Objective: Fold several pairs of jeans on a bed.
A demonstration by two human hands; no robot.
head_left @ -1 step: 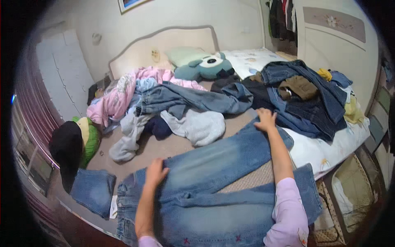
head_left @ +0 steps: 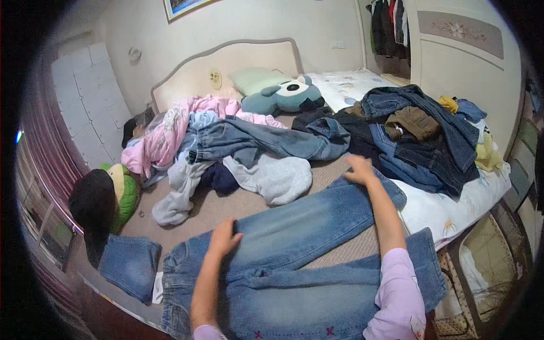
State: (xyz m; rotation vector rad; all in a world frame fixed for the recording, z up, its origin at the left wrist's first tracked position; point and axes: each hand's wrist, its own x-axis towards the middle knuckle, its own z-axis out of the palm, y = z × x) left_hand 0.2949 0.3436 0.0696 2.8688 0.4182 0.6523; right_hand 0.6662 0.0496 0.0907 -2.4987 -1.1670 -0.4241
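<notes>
A pair of faded blue jeans (head_left: 294,226) lies spread across the near side of the bed, waistband at the left and legs reaching right. On the upper leg, near the waistband, my left hand (head_left: 225,239) rests with its thumb apart from the fingers. My right hand (head_left: 361,170) is at the far edge of that same leg, close to its hem, fingers stretched and holding nothing visible. Left of the waistband sits a folded piece of blue denim (head_left: 129,265). A white tag (head_left: 158,288) shows between the two.
Grey clothes (head_left: 277,175), a pink garment (head_left: 161,133) and more jeans (head_left: 255,139) are heaped beyond. Dark denim (head_left: 436,147) is piled at the right. A black cap (head_left: 92,198) covers part of a green plush (head_left: 127,198) at the left. A blue-green plush pillow (head_left: 277,99) lies near the headboard (head_left: 226,59).
My right hand has shifted slightly left, its fingers drawn closer together. My left hand has slid a little right along the jeans. The whole view has moved slightly.
</notes>
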